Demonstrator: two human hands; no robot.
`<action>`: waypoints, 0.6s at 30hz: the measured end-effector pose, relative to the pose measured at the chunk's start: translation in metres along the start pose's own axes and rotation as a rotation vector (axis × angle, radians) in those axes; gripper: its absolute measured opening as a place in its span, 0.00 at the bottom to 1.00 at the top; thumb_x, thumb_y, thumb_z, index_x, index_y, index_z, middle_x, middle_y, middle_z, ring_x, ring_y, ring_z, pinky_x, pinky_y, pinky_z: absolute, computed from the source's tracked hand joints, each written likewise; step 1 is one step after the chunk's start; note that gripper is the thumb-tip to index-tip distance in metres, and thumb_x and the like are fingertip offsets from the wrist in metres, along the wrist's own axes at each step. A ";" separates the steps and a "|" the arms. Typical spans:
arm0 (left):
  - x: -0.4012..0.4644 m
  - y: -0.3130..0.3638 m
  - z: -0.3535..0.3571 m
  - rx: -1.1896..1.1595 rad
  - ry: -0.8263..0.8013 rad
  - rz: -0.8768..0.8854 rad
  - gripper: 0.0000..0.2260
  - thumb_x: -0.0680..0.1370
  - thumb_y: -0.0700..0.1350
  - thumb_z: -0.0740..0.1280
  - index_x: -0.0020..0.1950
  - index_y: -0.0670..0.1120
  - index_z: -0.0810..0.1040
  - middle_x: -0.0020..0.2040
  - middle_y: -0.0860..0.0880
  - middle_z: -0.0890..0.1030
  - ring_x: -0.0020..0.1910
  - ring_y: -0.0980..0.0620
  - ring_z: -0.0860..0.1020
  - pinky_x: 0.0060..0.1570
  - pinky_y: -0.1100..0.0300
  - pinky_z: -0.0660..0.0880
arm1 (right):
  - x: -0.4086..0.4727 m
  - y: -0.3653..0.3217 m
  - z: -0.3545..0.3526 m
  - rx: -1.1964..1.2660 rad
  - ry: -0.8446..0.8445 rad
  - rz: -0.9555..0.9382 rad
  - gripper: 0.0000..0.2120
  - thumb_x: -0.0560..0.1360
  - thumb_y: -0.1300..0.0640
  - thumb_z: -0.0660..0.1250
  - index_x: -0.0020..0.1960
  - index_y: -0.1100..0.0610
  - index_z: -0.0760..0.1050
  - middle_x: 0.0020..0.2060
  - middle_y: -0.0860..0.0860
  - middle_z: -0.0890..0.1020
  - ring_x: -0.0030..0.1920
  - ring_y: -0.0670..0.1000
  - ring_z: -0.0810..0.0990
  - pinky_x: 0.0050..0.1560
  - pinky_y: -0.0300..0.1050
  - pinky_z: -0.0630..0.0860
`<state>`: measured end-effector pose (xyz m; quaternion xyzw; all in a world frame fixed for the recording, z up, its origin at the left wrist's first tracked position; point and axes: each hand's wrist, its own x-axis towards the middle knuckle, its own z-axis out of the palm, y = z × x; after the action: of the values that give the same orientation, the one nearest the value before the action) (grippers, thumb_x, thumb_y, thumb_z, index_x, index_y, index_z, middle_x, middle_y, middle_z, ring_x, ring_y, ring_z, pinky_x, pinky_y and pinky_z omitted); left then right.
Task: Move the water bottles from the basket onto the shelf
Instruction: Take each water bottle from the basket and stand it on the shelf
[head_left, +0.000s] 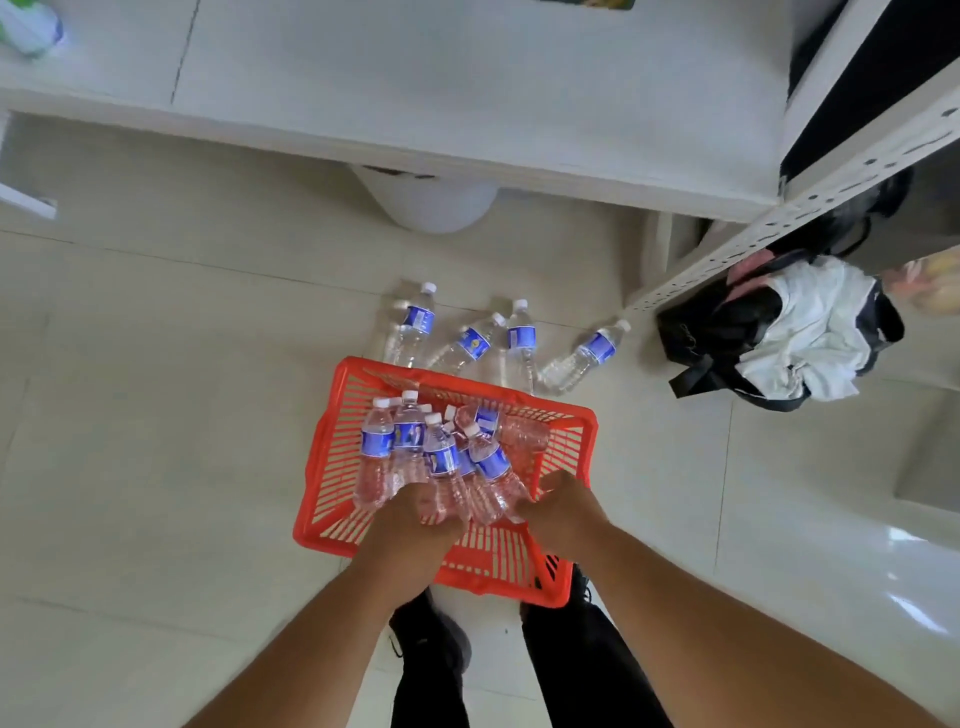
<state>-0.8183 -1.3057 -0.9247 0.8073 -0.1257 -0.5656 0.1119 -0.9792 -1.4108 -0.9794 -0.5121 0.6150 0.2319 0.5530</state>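
A red plastic basket (332, 467) sits on the tiled floor below me. Between my two hands is a bunch of several clear water bottles (441, 457) with blue labels and white caps, held over the basket. My left hand (415, 525) grips the bottoms of the bottles on the left. My right hand (563, 506) grips those on the right. One more bottle (514, 428) lies inside the basket. Several bottles (522, 343) lie on the floor just beyond it. The white shelf (415, 78) spans the top of the view.
A white metal shelf upright (810, 202) slants at the right, with a black bag (691, 332) holding white cloth beside it. A white container (431, 202) stands under the shelf. A green-and-white object (28, 26) sits on the shelf's far left. My black shoes and trousers show below the basket.
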 end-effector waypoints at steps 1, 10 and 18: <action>0.024 -0.011 0.008 0.004 -0.003 -0.014 0.18 0.75 0.53 0.71 0.63 0.54 0.73 0.55 0.56 0.81 0.42 0.62 0.80 0.39 0.63 0.76 | 0.024 0.006 0.013 -0.018 0.009 0.005 0.11 0.81 0.48 0.69 0.50 0.43 0.65 0.40 0.42 0.76 0.38 0.44 0.78 0.36 0.39 0.74; 0.206 -0.092 0.099 -0.090 -0.093 -0.029 0.25 0.77 0.50 0.72 0.72 0.50 0.70 0.67 0.52 0.75 0.43 0.63 0.76 0.31 0.72 0.70 | 0.241 0.071 0.129 -0.128 0.107 0.097 0.26 0.75 0.54 0.74 0.68 0.56 0.68 0.53 0.52 0.78 0.47 0.54 0.82 0.37 0.44 0.76; 0.257 -0.105 0.131 -0.091 -0.128 -0.004 0.25 0.77 0.53 0.71 0.72 0.51 0.71 0.65 0.54 0.77 0.49 0.61 0.76 0.37 0.68 0.67 | 0.310 0.097 0.145 -0.398 0.155 0.002 0.25 0.72 0.44 0.77 0.64 0.49 0.72 0.55 0.50 0.83 0.53 0.56 0.85 0.48 0.47 0.80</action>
<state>-0.8488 -1.2964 -1.2296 0.7637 -0.1052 -0.6216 0.1389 -0.9594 -1.3675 -1.3316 -0.6269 0.5981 0.3094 0.3919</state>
